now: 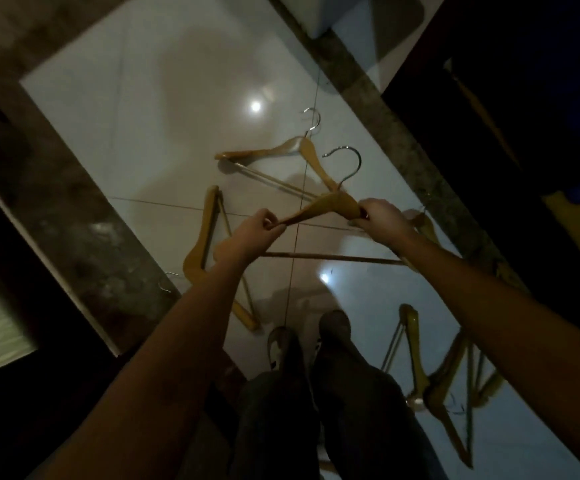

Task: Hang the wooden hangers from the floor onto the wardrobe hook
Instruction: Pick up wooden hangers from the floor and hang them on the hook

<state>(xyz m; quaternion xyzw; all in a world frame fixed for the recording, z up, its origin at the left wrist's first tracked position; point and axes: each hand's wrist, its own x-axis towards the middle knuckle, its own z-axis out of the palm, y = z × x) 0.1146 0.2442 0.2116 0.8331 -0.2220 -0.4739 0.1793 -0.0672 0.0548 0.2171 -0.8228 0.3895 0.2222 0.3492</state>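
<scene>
one wooden hanger (328,206) is held clear of the floor (143,133), so the carrying step is judged to be in hand. its left end is pinched in the grip of the left hand (259,232). the shoulder just right of its metal hook (349,161) is clasped by the right hand (380,216). next, the metal hook would need to be raised and turned towards the wardrobe hook, which is not in view. other hangers (202,247) are left on the floor below.
</scene>
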